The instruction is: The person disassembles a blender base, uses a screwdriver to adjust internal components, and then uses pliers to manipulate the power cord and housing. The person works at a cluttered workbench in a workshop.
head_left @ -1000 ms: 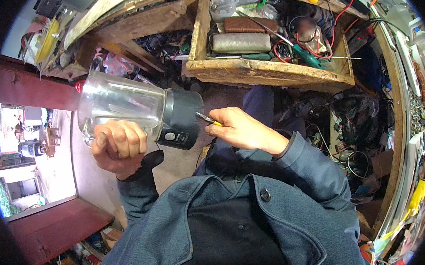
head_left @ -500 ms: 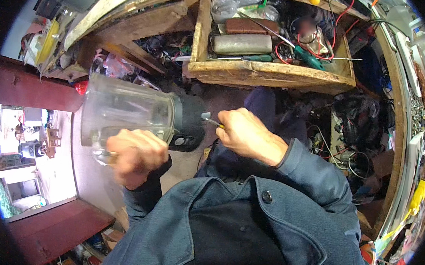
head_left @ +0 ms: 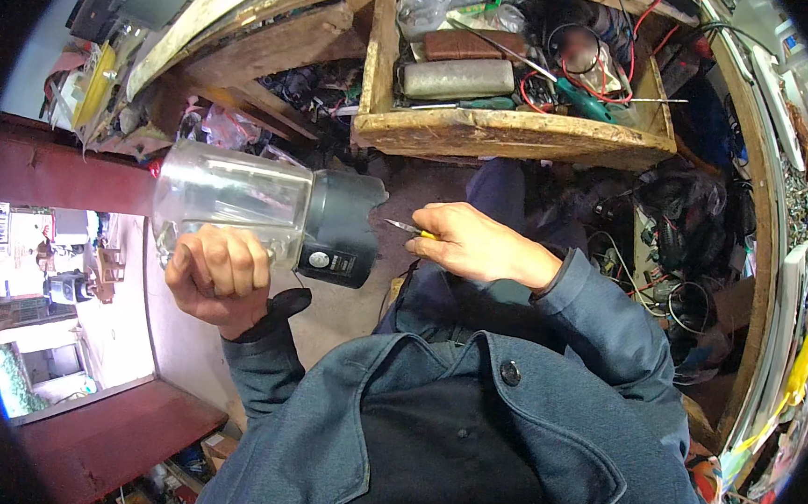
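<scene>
On its side at the left I see a blender jug [head_left: 240,189], clear, with a black base collar [head_left: 340,229] facing right. My left hand [head_left: 220,277] is closed in a fist round its handle, which the fingers mostly hide. To the right of the collar, my right hand [head_left: 479,245] pinches a small yellow-handled tool [head_left: 404,226] with a pointed metal tip. The tip is aimed left at the collar's open end, a short gap away from it. Most of the tool's handle is inside the hand, so its exact kind cannot be told.
Ahead stands an open wooden drawer [head_left: 515,136] holding a green-handled screwdriver [head_left: 579,100], a grey oblong case [head_left: 458,80], a brown case [head_left: 475,44] and red wires. Tangled cables [head_left: 654,288] lie at the right. A red door frame [head_left: 110,437] is on the left.
The jug's collar has turned and shifted slightly left, away from the tool. My left hand has moved a little left, and the tool's tip now shows apart from the collar.
</scene>
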A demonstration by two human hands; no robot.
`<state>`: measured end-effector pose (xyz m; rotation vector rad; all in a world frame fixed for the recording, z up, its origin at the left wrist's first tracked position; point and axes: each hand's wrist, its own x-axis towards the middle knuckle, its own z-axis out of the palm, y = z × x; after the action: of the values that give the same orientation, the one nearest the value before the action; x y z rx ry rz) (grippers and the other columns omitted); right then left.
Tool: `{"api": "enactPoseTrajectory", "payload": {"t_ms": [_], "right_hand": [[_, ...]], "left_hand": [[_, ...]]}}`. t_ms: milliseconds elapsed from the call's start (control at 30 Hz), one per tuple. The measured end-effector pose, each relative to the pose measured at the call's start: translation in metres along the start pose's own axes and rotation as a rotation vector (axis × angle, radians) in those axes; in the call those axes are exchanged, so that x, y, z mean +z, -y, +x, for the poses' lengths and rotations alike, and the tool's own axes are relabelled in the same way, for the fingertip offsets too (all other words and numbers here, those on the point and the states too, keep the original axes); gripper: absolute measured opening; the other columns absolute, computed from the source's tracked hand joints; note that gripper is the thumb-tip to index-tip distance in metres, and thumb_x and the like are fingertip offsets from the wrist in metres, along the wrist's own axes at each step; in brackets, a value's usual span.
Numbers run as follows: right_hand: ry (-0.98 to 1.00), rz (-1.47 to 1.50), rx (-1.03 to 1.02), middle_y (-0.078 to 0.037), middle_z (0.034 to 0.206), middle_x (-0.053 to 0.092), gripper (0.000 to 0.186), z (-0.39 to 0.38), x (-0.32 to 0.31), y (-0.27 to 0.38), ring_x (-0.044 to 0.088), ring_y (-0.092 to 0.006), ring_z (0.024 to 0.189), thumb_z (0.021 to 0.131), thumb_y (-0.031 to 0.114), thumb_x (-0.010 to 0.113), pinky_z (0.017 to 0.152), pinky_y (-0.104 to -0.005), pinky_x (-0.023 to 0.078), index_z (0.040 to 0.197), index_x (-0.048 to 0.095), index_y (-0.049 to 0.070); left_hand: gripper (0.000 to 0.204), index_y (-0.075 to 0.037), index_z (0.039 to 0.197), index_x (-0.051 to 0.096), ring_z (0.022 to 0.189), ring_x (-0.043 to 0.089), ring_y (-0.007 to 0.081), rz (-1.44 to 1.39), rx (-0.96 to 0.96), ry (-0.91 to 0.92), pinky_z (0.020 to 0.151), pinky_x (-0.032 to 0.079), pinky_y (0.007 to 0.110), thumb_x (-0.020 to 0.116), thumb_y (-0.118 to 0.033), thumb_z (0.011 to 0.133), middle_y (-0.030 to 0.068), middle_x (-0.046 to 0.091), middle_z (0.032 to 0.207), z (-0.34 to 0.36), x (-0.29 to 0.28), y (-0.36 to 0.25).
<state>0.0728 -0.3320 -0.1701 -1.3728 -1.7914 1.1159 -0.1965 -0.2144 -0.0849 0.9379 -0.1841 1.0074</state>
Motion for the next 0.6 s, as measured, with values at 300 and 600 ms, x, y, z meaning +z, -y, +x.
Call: {"api": "enactPoseTrajectory", "payload": {"t_ms": [300,600], "right_hand": [[0.051,0.090,0.001,-0.022,0.073,0.051,0.034,0.003,-0.003,0.018,0.054,-0.0282,0.067,0.096,0.023,0.064,0.064,-0.0444,0.043,0.087,0.053,-0.007],[-0.042,0.426,0.245,-0.002,0.073,0.059,0.018,-0.007,0.003,0.023,0.053,-0.0081,0.069,0.091,0.017,0.074,0.059,-0.0313,0.043,0.087,0.065,0.002]], "left_hand": [[0.054,-0.015,0.053,0.028,0.029,0.025,0.0093,-0.024,-0.077,0.027,0.030,0.026,0.028,0.044,-0.019,0.104,-0.0008,0.034,0.040,0.002,0.011,0.006],[0.054,-0.016,0.051,0.028,0.027,0.028,0.0107,0.024,-0.107,0.088,0.030,0.028,0.029,0.046,-0.018,0.102,0.0004,0.035,0.038,0.004,0.021,0.009]]}}
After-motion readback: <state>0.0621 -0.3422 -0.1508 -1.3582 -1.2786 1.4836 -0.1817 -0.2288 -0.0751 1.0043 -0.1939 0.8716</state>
